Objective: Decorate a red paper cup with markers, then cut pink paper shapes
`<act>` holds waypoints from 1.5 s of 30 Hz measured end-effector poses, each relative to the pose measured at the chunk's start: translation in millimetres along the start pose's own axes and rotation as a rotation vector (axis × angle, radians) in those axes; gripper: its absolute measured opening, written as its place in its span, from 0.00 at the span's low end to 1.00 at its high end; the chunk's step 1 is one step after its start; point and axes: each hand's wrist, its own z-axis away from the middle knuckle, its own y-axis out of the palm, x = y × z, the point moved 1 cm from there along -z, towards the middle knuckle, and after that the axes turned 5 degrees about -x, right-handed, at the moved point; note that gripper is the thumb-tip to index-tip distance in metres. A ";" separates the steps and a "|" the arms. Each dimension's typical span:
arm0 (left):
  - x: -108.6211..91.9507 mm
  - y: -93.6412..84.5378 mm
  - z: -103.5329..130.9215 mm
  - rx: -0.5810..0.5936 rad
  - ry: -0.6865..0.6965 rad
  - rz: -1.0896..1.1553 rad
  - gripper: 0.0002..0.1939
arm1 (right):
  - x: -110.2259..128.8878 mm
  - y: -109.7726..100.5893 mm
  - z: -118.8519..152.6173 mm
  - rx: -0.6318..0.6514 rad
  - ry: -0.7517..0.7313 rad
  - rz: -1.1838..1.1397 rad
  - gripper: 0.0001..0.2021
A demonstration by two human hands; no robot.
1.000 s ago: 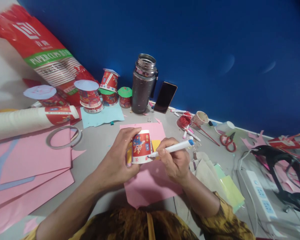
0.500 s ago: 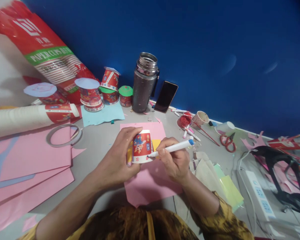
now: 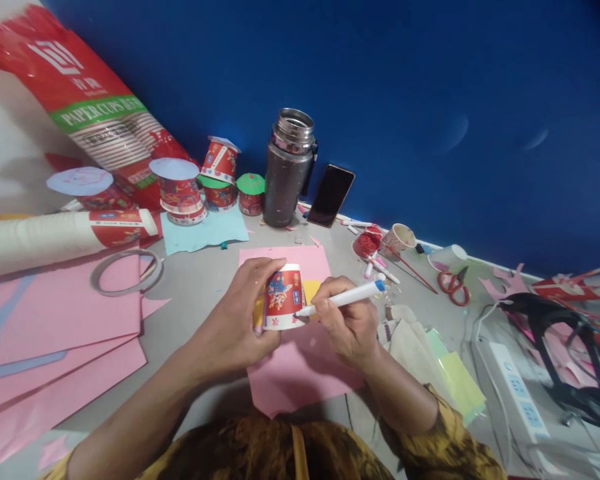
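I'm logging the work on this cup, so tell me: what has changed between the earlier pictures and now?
No object clearly moved; the whole view only shifts slightly. Nothing was taken hold of or let go. The left hand still holds the paper cup, and the right hand still holds the marker, its tip at or near the cup's lower white band.

Cup [image 3: 284, 297] in the left hand [image 3: 237, 310], marker [image 3: 347, 297] in the right hand [image 3: 347, 327], both above a paper sheet [image 3: 305, 373] on the table [image 3: 200, 287]; behind, flask [image 3: 288, 183] just left of phone [image 3: 331, 195]; at left, tape ring [image 3: 98, 277] on stacked paper [image 3: 75, 320]; at right, scissors [image 3: 460, 295].
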 end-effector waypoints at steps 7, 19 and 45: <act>0.6 -0.6 1.4 0.025 -0.014 -0.014 0.47 | 0.5 0.6 -1.4 0.028 -0.030 0.009 0.07; 3.5 2.8 3.2 0.016 -0.012 0.012 0.46 | -0.4 0.9 0.9 0.025 -0.009 0.004 0.07; 5.9 1.5 4.0 0.032 -0.032 0.008 0.47 | 0.4 -2.8 -0.7 -0.014 0.008 0.004 0.08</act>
